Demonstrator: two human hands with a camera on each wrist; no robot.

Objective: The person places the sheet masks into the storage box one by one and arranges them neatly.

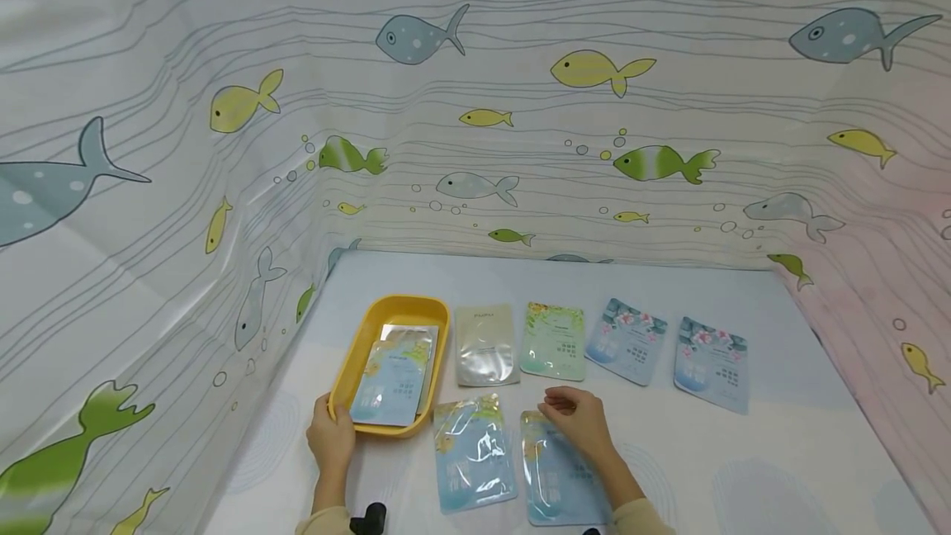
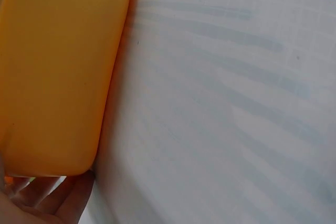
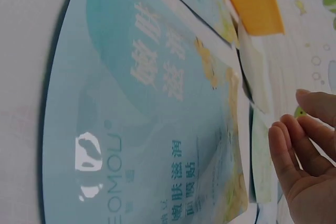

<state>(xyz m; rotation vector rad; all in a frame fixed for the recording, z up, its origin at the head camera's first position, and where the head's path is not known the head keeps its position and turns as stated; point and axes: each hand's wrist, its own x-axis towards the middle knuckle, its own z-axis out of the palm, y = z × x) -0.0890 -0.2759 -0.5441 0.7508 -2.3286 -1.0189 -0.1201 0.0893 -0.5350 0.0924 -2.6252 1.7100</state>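
At the near left corner of a yellow tray (image 1: 336,378), my left hand (image 1: 332,440) grips the rim, thumb over the edge. The left wrist view shows the tray's outer side (image 2: 58,77) with the fingers (image 2: 73,198) at its end. Inside lie face mask packets, a blue one (image 1: 390,386) on top. My right hand (image 1: 583,419) hovers over a blue face mask packet (image 1: 557,485), fingers loosely bent, nothing between them. That packet's printed front (image 3: 136,103) fills much of the right wrist view. Another blue packet (image 1: 475,456) lies to its left.
Behind, a row holds a silver-beige packet (image 1: 486,345), a green packet (image 1: 553,341) and two blue floral packets (image 1: 627,341). Fish-printed curtains (image 1: 483,139) enclose the white table (image 1: 787,452) at the back and sides.
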